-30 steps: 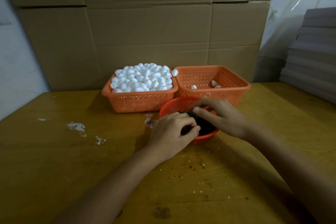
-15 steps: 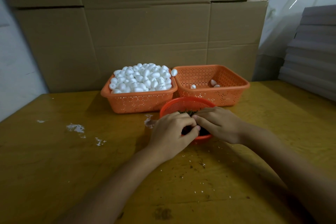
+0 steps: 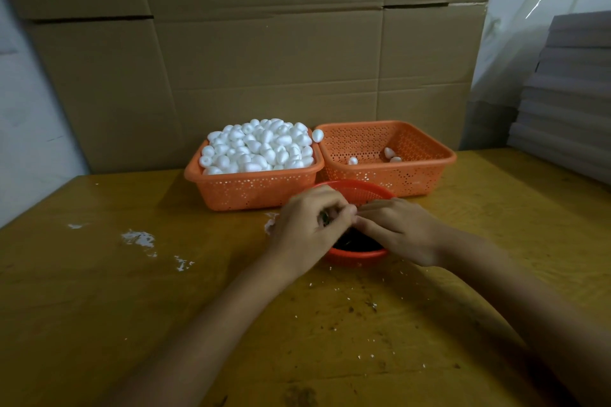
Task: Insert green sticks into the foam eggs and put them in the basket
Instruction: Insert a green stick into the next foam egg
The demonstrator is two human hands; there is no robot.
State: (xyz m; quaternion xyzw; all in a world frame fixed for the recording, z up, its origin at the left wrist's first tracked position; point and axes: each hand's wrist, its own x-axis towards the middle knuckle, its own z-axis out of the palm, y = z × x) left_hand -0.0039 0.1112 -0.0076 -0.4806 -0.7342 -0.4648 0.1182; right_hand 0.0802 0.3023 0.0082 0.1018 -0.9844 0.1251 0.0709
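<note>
Head view: left hand (image 3: 310, 225) curls round dark green sticks (image 3: 325, 218) over the near round red plastic bowl (image 3: 358, 254). Right hand (image 3: 401, 231) reaches fingertips to them; I cannot tell its grip. Far-left orange perforated basket (image 3: 251, 190) is heaped with white foam eggs (image 3: 261, 145). Far-right orange perforated basket (image 3: 416, 175) holds three. Barely begun, I judge.

The right hand (image 3: 400, 235) draws back from the far side of the round red basket (image 3: 358, 255) to its middle. Its fingertips now meet the left hand (image 3: 310, 225), which lifts its green sticks (image 3: 325, 218) higher over the basket.
</note>
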